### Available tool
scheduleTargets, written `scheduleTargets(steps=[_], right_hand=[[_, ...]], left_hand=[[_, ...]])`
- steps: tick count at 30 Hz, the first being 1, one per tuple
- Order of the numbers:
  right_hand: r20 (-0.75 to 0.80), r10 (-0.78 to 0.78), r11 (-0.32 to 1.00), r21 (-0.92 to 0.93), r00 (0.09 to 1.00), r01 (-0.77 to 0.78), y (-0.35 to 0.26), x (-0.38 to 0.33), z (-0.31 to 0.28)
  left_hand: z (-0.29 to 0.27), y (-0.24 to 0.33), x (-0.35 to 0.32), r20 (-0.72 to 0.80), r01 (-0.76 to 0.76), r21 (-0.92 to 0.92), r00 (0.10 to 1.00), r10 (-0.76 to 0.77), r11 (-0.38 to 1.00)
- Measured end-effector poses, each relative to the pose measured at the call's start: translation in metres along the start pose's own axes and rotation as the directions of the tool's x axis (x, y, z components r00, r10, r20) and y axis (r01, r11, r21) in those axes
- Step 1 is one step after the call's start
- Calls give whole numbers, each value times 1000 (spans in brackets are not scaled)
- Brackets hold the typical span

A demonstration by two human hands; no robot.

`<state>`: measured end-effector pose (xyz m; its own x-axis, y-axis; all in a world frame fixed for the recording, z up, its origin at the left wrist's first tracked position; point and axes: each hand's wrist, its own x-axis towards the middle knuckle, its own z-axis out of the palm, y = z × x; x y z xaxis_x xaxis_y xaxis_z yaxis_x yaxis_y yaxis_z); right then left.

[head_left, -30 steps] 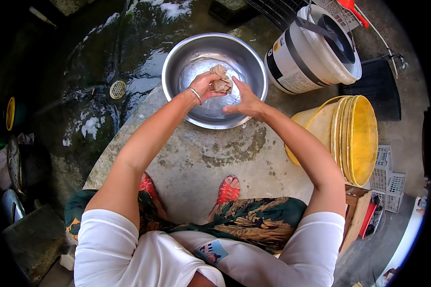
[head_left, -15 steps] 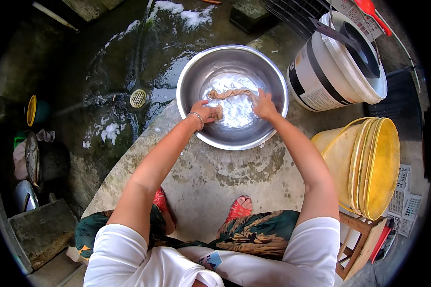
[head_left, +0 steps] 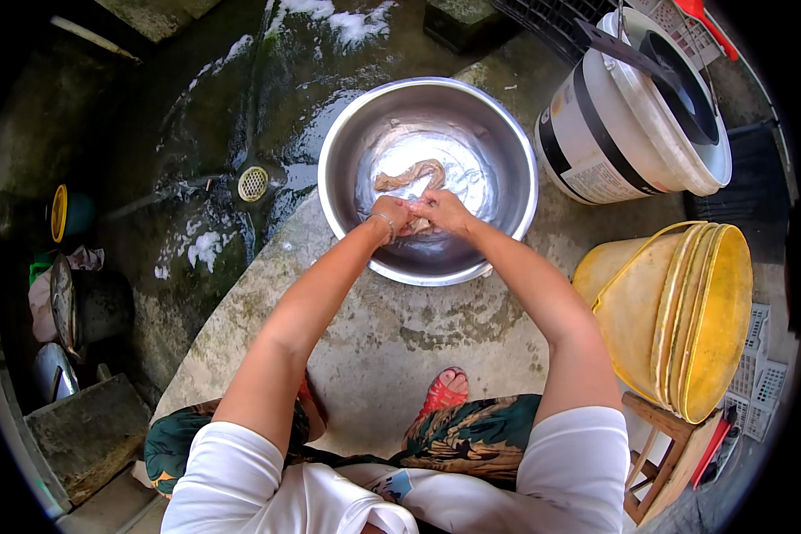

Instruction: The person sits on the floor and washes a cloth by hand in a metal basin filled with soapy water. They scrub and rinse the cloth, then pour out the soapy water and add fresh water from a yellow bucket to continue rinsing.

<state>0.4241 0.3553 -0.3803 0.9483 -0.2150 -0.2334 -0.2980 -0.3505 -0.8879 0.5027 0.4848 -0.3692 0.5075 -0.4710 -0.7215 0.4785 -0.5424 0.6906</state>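
Observation:
A wide steel basin [head_left: 338, 133] stands on the concrete in front of me, its inside shiny and wet-looking. In it lies a twisted tan cloth [head_left: 399, 181], curving in a loop, with another part of it showing just below my fingers. Low in the basin, my left hand [head_left: 393, 214], a bracelet at its wrist, is closed on the cloth. My right hand [head_left: 443, 212] meets it from the right, fingers bent round the cloth too. The part between the two hands is mostly hidden by the fingers.
To the right stand a white bucket [head_left: 587, 133] holding dark containers and a yellow bucket [head_left: 623, 303] tipped on its side. Near the latter is a wooden stool [head_left: 659, 454]. A floor drain [head_left: 253, 183] and soap suds [head_left: 206, 249] mark the wet floor at left.
My hands were apart inside the basin and have come together near its middle. The cloth, earlier stretched between them, is now bent into a loop.

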Motion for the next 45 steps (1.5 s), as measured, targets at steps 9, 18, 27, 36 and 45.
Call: scheduleTargets(steps=[9, 18, 27, 36, 45], right_hand=[[65, 208, 974, 80, 976, -213, -17, 7, -36], [-210, -61, 931, -365, 976, -21, 3, -3, -17], [149, -2, 860, 505, 989, -74, -95, -22, -19], [-360, 316, 942, 10, 878, -335, -14, -8, -36], [-283, 277, 961, 101, 918, -258, 3, 7, 12]], left_hand=[[3, 30, -25, -132, 30, -49, 991, -36, 998], [4, 7, -3, -6, 31, -205, 999, -33, 978], [-16, 24, -12, 322, 154, -674, 942, 99, 722], [-19, 0, 17, -426, -305, -484, 901, 83, 820], [-7, 7, -8, -119, 114, -332, 980, -161, 936]])
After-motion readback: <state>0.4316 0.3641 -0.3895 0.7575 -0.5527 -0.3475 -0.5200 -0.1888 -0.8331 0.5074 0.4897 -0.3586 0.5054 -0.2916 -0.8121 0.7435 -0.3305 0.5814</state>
